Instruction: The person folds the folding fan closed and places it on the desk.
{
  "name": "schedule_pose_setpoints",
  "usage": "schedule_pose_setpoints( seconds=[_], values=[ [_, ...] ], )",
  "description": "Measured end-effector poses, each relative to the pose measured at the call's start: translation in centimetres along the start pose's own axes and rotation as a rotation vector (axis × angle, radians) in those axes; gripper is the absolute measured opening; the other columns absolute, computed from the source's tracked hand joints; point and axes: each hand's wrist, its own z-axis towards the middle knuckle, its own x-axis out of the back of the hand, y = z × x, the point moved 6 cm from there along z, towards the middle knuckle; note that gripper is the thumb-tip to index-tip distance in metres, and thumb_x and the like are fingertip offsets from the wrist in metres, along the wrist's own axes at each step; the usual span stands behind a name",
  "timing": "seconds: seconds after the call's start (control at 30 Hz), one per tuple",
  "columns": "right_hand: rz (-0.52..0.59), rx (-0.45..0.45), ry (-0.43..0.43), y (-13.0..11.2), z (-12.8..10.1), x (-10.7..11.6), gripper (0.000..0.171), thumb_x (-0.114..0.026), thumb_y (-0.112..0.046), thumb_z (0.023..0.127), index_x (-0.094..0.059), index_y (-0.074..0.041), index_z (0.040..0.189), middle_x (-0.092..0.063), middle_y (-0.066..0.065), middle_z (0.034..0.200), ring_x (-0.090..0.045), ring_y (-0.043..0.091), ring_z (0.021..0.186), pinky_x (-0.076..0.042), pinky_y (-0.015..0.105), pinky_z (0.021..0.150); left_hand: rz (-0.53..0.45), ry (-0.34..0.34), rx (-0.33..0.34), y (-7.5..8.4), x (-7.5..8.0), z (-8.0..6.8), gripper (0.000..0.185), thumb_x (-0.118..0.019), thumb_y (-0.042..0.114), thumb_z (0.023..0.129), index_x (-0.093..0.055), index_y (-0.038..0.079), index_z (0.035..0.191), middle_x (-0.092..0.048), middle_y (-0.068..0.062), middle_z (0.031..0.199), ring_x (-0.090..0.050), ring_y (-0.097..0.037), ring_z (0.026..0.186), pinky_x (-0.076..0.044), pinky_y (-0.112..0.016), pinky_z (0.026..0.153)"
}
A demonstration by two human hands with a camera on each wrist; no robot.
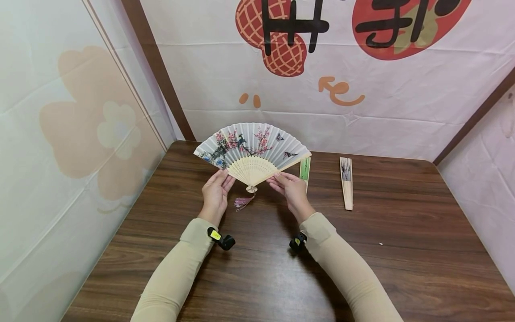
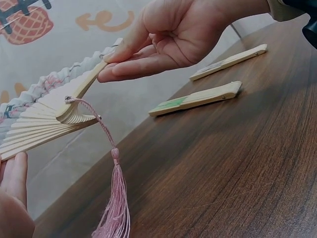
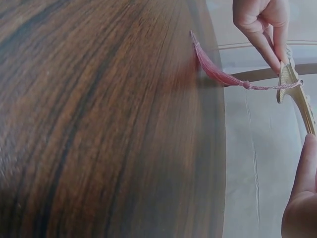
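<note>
A paper folding fan (image 1: 251,145), painted with blossoms and birds, is spread open above the wooden table (image 1: 402,250). My left hand (image 1: 224,176) pinches its left outer rib near the pivot. My right hand (image 1: 275,179) pinches the right outer rib between thumb and fingers, plainly seen in the left wrist view, right hand (image 2: 111,67). A pink tassel (image 1: 243,202) hangs from the pivot, its end lying on the table (image 2: 237,163). The right wrist view shows the tassel (image 3: 218,74), the fan's bamboo ribs (image 3: 292,84) and my left hand (image 3: 272,54).
Two closed fans lie on the table right of my hands: a green one (image 1: 305,169) and a longer pale one (image 1: 346,181). Printed fabric walls (image 1: 80,134) enclose the table on the left, back and right. Bare wood stretches toward the near edge.
</note>
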Motion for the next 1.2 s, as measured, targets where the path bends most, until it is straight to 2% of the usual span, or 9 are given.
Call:
schedule_pose_setpoints(
  seconds=[0.27,0.87,1.2],
  values=[
    [-0.014,-0.013,-0.014,0.09,0.20,0.01,0.017,-0.057,0.004,0.097,-0.063,0.011,0.112,-0.073,0.002,0.074,-0.074,0.013,0.072,-0.065,0.024,0.074,0.015,-0.010,-0.003,-0.08,0.03,0.10,0.019,-0.056,-0.005,0.097,-0.066,0.007,0.085,-0.074,-0.002,0.077,-0.073,-0.011,0.070,-0.065,-0.024,0.070],
    [-0.034,-0.015,-0.025,0.04,0.45,-0.17,0.010,-0.058,0.005,0.096,-0.067,0.007,0.101,-0.073,0.003,0.072,-0.074,0.013,0.070,-0.065,0.024,0.071,0.063,-0.024,-0.013,0.04,-0.13,0.12,0.022,-0.057,-0.004,0.097,-0.067,0.009,0.082,-0.074,-0.001,0.078,-0.072,-0.011,0.070,-0.065,-0.024,0.072],
    [-0.052,-0.021,-0.041,0.09,0.44,-0.13,0.011,-0.059,0.004,0.096,-0.067,0.007,0.103,-0.074,0.004,0.073,-0.074,0.014,0.071,-0.065,0.025,0.072,0.095,-0.047,-0.018,-0.08,-0.11,0.17,0.019,-0.056,-0.004,0.098,-0.066,0.008,0.087,-0.073,0.000,0.079,-0.073,-0.010,0.073,-0.065,-0.024,0.074]
  ],
)
